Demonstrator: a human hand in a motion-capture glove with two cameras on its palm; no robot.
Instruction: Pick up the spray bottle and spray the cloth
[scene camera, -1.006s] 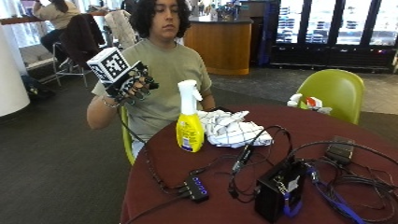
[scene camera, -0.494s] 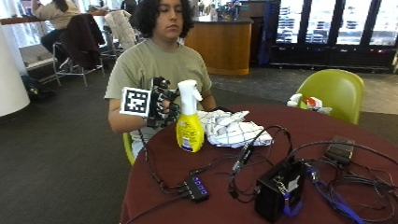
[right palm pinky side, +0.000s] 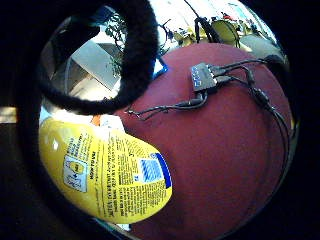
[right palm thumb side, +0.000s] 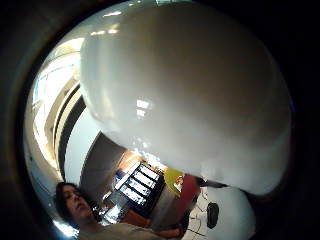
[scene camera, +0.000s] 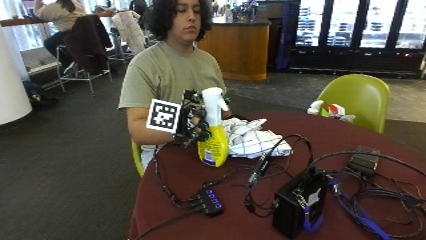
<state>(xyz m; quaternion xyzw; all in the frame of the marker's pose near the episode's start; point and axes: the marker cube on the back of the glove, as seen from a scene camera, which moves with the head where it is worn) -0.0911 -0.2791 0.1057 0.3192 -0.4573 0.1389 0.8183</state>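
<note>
Gloved and black, the right hand (scene camera: 192, 120) sits left of centre in the outside view, its fingers curled around the neck of the spray bottle (scene camera: 213, 131) just below the white trigger head. Whether the yellow bottle's base touches the dark red round table (scene camera: 373, 150) or hangs just above it cannot be told; it stands upright near the table's left edge. Immediately right of the bottle lies the cloth (scene camera: 256, 140), a crumpled white one with a thin grid pattern, resting on the tabletop in front of the seated person. Lower in the frame a small black hub (scene camera: 210, 201) with cables lies on the table, and a black box (scene camera: 297, 204) stands at lower right amid more wires. From the little-finger side of the palm, the bottle's yellow labelled body (right palm pinky side: 107, 172) fills the lower left, close to the palm. On the thumb side, the white spray head (right palm thumb side: 190, 95) takes up most of the frame.
</note>
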